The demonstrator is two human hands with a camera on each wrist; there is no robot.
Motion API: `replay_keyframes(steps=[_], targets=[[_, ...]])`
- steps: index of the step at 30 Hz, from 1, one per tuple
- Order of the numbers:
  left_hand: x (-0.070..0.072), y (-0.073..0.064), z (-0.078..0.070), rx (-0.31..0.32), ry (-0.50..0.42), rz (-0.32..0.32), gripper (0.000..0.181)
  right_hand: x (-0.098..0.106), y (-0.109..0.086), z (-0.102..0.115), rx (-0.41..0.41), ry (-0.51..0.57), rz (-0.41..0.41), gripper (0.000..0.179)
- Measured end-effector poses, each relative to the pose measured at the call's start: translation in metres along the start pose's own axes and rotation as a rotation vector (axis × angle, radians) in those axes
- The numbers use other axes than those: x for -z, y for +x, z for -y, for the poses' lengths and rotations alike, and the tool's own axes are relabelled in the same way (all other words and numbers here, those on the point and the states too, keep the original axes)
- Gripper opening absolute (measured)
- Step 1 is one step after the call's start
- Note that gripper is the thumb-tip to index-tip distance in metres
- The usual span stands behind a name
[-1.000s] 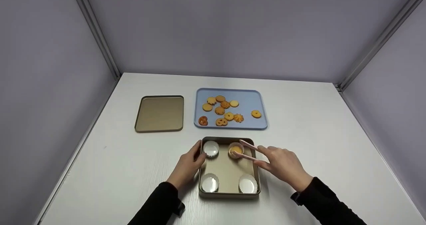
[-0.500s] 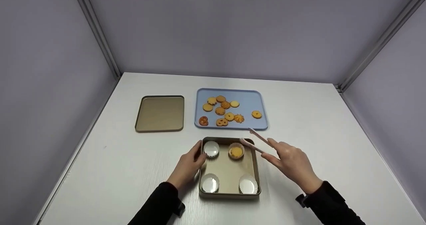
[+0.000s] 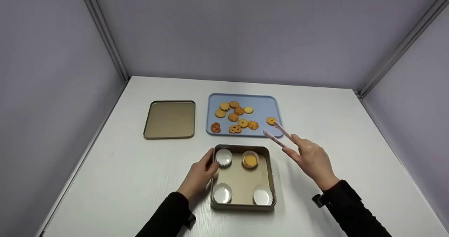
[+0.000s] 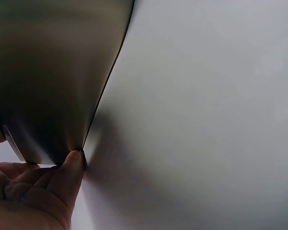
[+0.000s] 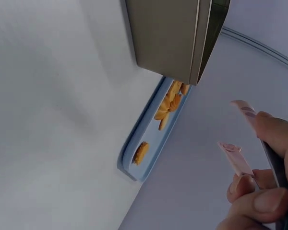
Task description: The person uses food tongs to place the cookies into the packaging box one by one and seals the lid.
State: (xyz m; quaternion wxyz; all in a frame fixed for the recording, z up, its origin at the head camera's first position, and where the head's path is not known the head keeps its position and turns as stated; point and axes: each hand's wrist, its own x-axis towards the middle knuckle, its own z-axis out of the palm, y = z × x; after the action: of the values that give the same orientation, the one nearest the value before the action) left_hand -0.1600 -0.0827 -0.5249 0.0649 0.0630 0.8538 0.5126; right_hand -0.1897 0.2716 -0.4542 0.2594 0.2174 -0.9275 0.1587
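Note:
My left hand grips the left wall of a gold-brown rectangular tin, its thumb over the rim. In the left wrist view the fingertips meet the tin's corner edge. Inside the tin, four paper cups would be several: a white paper cup stands back left, others at the front corners. The back-right cup holds a yellow cookie. My right hand holds pink tongs, arms spread with nothing between them. One tip overlaps a flower-shaped cookie at the right of the blue tray.
Several other cookies, including a pretzel-shaped one, lie on the left and middle of the blue tray. A flat gold-brown lid lies left of it on the white table. Grey-lilac walls enclose the back and sides.
My right hand has drawn the tongs out of the back-right cup and moved them up and right to the blue tray. The yellow cookie stays in the cup. My left hand keeps its place.

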Motion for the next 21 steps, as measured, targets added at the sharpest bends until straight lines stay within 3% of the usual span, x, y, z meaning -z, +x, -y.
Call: replay_keyframes(steps=[14, 21], targets=[[0.001, 0.001, 0.003, -0.026, -0.009, -0.013, 0.063, -0.027, 0.020, -0.029, -0.226, 0.028, 0.197, 0.055], [0.000, 0.001, 0.003, -0.026, -0.002, -0.014, 0.063, -0.039, 0.024, -0.039, -0.273, 0.020, 0.257, 0.056]])
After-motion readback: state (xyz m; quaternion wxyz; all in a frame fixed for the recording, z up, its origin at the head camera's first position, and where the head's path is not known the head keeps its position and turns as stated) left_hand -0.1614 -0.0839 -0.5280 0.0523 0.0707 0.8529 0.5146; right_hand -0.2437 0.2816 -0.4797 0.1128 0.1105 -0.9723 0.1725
